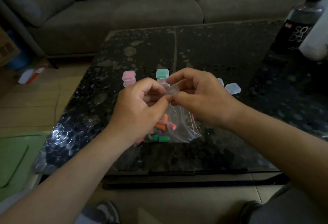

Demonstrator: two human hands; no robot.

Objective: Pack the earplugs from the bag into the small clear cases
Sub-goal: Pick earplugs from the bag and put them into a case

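a small clear case (171, 90) sits between the two hands, raised above the counter (221, 49). the left hand (140, 106) and right hand (197, 97) are drawn together around it, thumbs nearly touching, fingertips of both curled and pinching its edges. whether its lid is open, and whether anything is inside, cannot be told.

just under the hands lies a clear zip bag (182, 129) on the counter, with its red zip strip running diagonally along the right side. its upper part is hidden behind the hands. the earplugs (160, 127) are heaped in the bag's left lower corner: orange, pink, green and purple ones. they point every which way. one orange plug lies with its long axis roughly left to right, as does a green one at the bottom of the heap, while another orange one above stands nearly upright.

beyond the hands are two short stacks of cases. the pink-filled stack (129, 78) stands on the left, and the green-filled stack (162, 74) just beside the right fingers. to the right an empty clear case (233, 88) lies flat and shut, with another half hidden behind the right hand.

a dark soda bottle (300, 24) stands at the far right corner, and a grey sofa (124, 10) lies beyond.
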